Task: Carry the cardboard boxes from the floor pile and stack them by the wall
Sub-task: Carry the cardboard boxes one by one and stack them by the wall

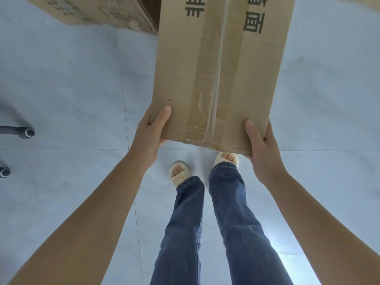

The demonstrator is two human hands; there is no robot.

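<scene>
**Entry: one taped carton, held at its near end, long axis pointing forward**

I am logging the scene from left to right.

- Chair castors (27, 132): two dark wheels are showing at the far left edge, standing on the pale tiled floor (61, 89), well apart from the load.
- Second cardboard box (92, 13): it is lying at the top left, printed face up, just beside the carried carton's far left side. I cannot tell whether the two are touching, nor whether it belongs to the pile or the stack.
- Left hand (150, 136): it is clasping the carton's near left corner, thumb lying on the top face, fingers going under and out of sight.
- Carried cardboard box (218, 79): it is hanging above the floor, ahead of the feet, its taped seam running away from me. The far end is running out of the top of the frame.
- Right hand (261, 147): it is clasping the near right corner the same way, thumb on top.

Judgement: both hands are sitting at the near end, level with each other, so most of the carton is reaching forward beyond the grip. I am reading the coming move as a forward placement, far end leading. No wall is showing.
</scene>
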